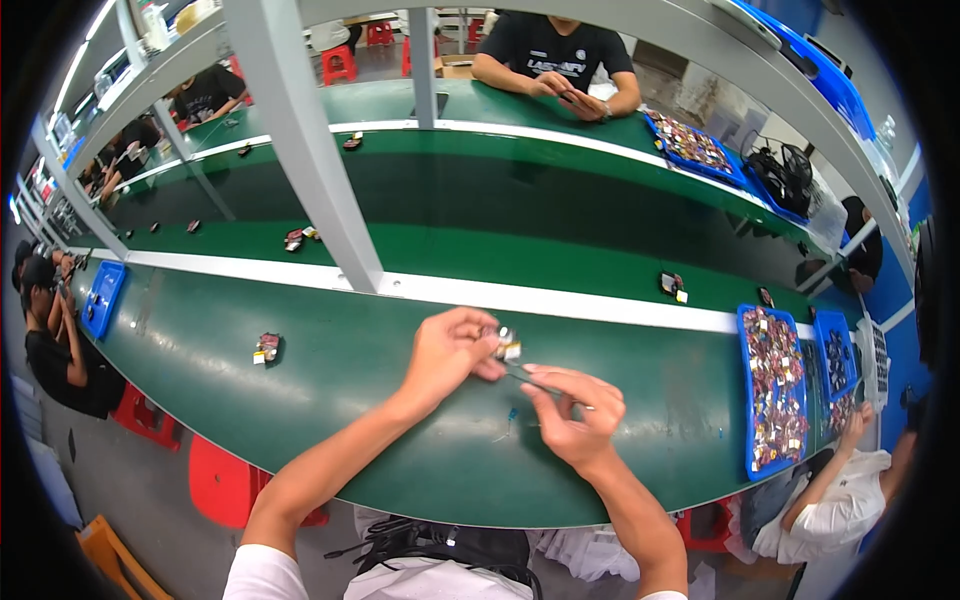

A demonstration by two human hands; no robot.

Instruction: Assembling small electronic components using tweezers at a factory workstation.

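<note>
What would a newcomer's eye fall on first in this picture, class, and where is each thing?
Probably the bare hands at the centre, over the green table: the left hand pinches a small part, while the right hand holds a slim tool by it. Next might come the blue tray on the right, crowded with reddish pieces, and the bright red stool at lower left.

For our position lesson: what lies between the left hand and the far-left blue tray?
A dark part lies on the table, in the head view.
</note>
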